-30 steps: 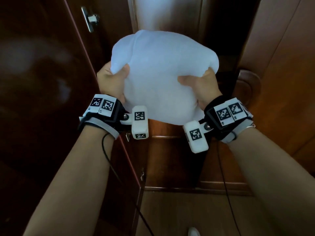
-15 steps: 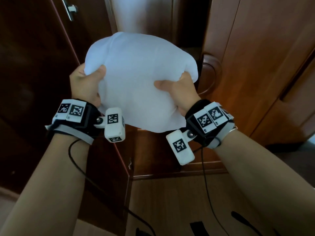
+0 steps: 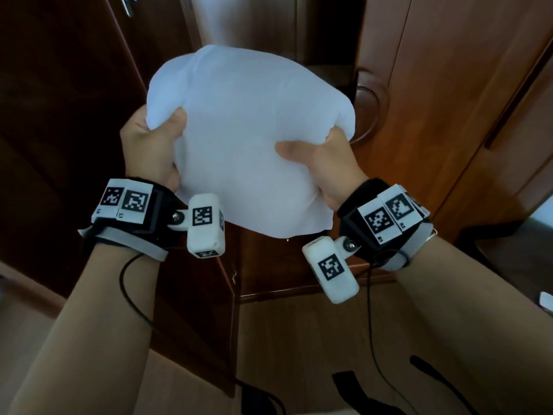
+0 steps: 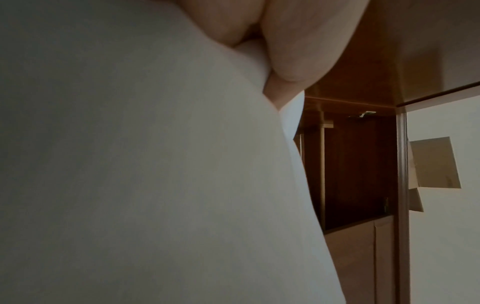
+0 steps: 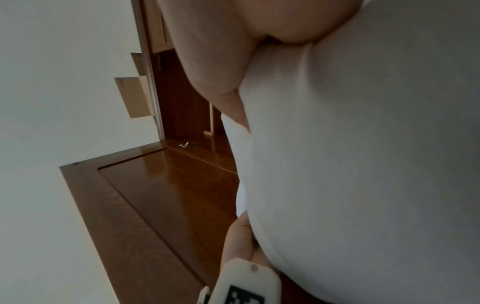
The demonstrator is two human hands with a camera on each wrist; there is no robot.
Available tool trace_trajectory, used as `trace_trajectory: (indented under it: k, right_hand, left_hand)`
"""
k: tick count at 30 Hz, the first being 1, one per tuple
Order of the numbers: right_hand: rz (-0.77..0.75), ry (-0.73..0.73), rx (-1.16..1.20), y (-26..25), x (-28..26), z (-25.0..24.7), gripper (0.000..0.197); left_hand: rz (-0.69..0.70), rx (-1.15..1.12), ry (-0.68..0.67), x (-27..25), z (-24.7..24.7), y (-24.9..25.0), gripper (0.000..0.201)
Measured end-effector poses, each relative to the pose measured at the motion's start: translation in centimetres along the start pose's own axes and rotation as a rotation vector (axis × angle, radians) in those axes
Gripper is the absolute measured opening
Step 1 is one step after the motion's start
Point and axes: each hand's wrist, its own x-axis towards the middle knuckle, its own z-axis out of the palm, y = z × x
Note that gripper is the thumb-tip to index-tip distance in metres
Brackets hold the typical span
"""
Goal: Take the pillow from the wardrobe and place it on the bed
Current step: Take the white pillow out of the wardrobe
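Note:
A plump white pillow [image 3: 248, 136] hangs in the air in front of the dark wooden wardrobe [image 3: 425, 94], held out from the open compartment. My left hand [image 3: 152, 148] grips its left edge with the thumb pressed on top. My right hand [image 3: 323, 163] grips its right edge, thumb on the front face. The pillow [image 4: 142, 174] fills most of the left wrist view, and the pillow [image 5: 363, 164] likewise fills the right wrist view, with fingers [image 5: 215, 61] dug into the fabric. The bed is not in view.
An open wardrobe door [image 3: 74, 130] stands to the left, its lower corner near my left wrist. Another door panel [image 5: 155, 195] is open on the right. Wooden floor [image 3: 299, 339] lies below with black cables [image 3: 434, 372]. A pale garment [image 3: 248, 19] hangs inside the wardrobe.
The view has swung to the right and the pillow has come out from the wardrobe opening with both hands still gripping it; more floor and cables show below.

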Motion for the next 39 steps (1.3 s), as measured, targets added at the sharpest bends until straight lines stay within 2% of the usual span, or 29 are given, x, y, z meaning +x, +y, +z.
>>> trace_trajectory:
  k: [7, 12, 15, 21, 25, 30, 33, 36, 39]
  right_hand:
    - [0.007, 0.183, -0.063, 1.2, -2.7, 3.2, 0.027]
    - [0.078, 0.355, -0.138, 2.4, -5.2, 1.6, 0.035]
    - [0.1, 0.48, -0.166, 2.7, -7.2, -0.4, 0.038]
    - [0.095, 0.706, -0.231, 2.8, -11.9, -5.8, 0.018]
    - [0.123, 0.87, -0.289, 3.0, -15.2, -10.3, 0.028]
    - [0.129, 1.047, -0.307, 3.0, -19.9, -16.4, 0.018]
    - [0.126, 1.145, -0.312, 2.8, -22.7, -20.5, 0.007]
    - [0.114, 1.24, -0.294, 2.8, -25.9, -25.1, 0.008]
    - [0.119, 1.336, -0.263, 2.4, -29.7, -29.9, 0.019]
  left_hand:
    - [-0.14, -0.029, -0.086, 0.2, -1.9, -1.2, 0.016]
    - [-0.227, -0.059, -0.176, -1.3, -0.3, -3.1, 0.032]
    - [-0.286, -0.055, -0.269, -2.9, 2.0, -4.6, 0.029]
    - [-0.421, -0.085, -0.473, -7.2, 7.9, -7.5, 0.028]
    - [-0.473, -0.059, -0.623, -11.0, 12.8, -9.1, 0.024]
    - [-0.451, -0.007, -0.795, -16.2, 19.6, -10.6, 0.031]
    - [-0.439, 0.008, -0.909, -19.9, 24.3, -11.5, 0.025]
    - [-0.445, 0.028, -1.004, -24.3, 29.4, -12.1, 0.023]
    - [-0.448, 0.06, -1.1, -29.3, 34.8, -12.8, 0.02]
